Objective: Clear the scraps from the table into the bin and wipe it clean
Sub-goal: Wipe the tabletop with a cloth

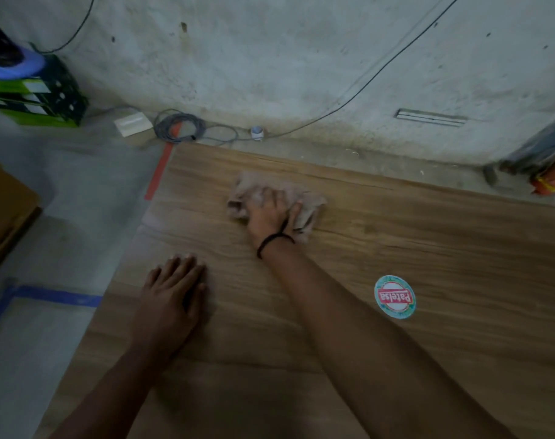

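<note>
on the table [444,248], one cloth [311,201] sits bunched under my right hand [268,213], apparently gripped through the blur; my left hand [171,299] lies flat beside it, fingers straight.

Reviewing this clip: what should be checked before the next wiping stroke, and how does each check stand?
1. Grip of right hand on cloth: ok.
2. Contact of cloth with table: ok.
3. Brace, left hand flat on table, apart from cloth: ok.
4. Path free of scraps: none seen, ok.
5. Whether round sticker is loose or stuck: cannot tell.
6. Reach to bin: cannot tell, none in view.
</note>
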Demonstrator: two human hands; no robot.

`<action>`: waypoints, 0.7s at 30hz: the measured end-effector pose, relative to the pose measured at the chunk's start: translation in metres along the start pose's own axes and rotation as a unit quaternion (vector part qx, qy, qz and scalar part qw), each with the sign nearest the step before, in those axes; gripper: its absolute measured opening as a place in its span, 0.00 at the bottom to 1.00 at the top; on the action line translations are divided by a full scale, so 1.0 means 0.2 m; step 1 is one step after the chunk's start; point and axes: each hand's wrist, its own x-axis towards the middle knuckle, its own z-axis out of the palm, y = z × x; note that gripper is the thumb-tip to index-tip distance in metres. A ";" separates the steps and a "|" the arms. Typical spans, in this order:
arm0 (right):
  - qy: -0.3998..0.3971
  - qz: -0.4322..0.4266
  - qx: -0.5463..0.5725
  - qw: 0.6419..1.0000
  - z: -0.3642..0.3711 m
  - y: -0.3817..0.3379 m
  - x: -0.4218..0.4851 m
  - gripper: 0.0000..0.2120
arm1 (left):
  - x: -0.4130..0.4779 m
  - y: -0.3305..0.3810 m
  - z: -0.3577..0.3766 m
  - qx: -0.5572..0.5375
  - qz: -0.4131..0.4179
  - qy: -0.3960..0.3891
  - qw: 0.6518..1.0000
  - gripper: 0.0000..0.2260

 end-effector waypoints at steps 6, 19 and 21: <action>0.102 -0.030 0.124 0.986 -0.21 0.02 0.17 0.17 | -0.01 -0.01 0.00 -0.003 -0.002 0.001 1.000 0.22; 0.021 0.148 0.119 0.982 -0.02 -0.18 0.23 0.31 | 0.00 -0.01 0.01 -0.016 -0.007 0.009 1.000 0.19; -0.030 0.070 0.126 0.989 0.08 -0.37 0.16 0.31 | 0.00 0.00 0.01 -0.018 -0.006 0.012 1.000 0.19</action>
